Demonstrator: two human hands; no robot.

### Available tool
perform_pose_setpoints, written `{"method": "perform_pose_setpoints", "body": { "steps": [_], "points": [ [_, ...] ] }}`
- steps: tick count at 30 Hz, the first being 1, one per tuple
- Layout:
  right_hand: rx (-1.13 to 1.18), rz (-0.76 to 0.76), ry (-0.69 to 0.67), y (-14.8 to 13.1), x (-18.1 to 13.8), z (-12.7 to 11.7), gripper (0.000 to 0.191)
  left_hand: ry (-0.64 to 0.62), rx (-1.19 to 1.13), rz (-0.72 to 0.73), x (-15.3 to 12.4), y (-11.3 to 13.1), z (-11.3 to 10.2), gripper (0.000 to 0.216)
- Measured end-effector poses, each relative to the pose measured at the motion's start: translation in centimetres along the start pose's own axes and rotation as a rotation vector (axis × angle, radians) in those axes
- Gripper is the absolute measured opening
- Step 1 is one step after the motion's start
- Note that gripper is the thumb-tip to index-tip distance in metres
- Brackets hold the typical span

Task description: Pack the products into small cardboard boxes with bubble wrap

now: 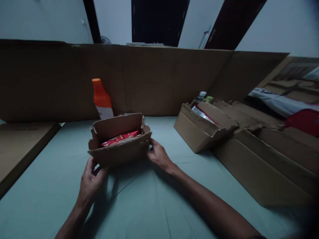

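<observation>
Head view: the left hand (91, 179) was placed at the lower left corner of a small open cardboard box (122, 154), its forearm angled up from the bottom edge, with thumb and fingers clamped on that corner. The right hand (160, 155) was reached in from the lower right along an extended forearm, and its fingers were closed on the box's right end, their tips partly hidden. The box was held between both hands, at a slant; whether the teal cloth (139, 205) was touched by it could not be told. Its brown walls were left rough-edged and torn at the corners, and a shiny red packet (119, 138) was contained inside. Behind it, an orange-capped bottle (101, 98) was seen.
</observation>
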State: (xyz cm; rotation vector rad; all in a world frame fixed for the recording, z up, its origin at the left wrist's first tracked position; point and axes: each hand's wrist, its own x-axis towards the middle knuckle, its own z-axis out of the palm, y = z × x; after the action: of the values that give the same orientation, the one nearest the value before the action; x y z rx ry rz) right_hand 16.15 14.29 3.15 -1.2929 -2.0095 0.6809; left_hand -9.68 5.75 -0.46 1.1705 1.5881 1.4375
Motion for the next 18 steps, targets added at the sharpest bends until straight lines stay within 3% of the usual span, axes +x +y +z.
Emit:
{"method": "perform_pose_setpoints", "body": {
  "steps": [3, 5, 9, 12, 15, 18],
  "points": [
    [-0.036, 0.015, 0.002, -1.0, 0.2, -0.8, 0.035, 0.050, 0.010, 0.004, 0.2, 1.7, 1.0, 0.056],
    [-0.061, 0.024, 0.054, -0.7, -1.8, -2.1, 0.029, 0.024, -0.005, 0.035, -0.8, 2.5, 2.2, 0.055],
    [-0.127, 0.072, 0.240, 1.0, -10.4, -4.4, 0.018, -0.092, -0.018, 0.056, -5.8, 1.8, 4.1, 0.054],
    [-0.140, 0.012, 0.281, 1.5, -17.4, -4.8, 0.014, -0.119, 0.068, 0.018, -10.0, -0.8, 2.4, 0.049],
    [-0.114, -0.031, 0.217, 1.8, -21.3, -4.4, 0.035, -0.037, 0.207, 0.018, -12.3, -3.3, -1.2, 0.048],
    [-0.013, 0.037, 0.123, 2.6, -21.1, -4.2, 0.077, -0.004, 0.377, 0.016, -12.8, -4.0, -3.7, 0.040]
  ]
}}
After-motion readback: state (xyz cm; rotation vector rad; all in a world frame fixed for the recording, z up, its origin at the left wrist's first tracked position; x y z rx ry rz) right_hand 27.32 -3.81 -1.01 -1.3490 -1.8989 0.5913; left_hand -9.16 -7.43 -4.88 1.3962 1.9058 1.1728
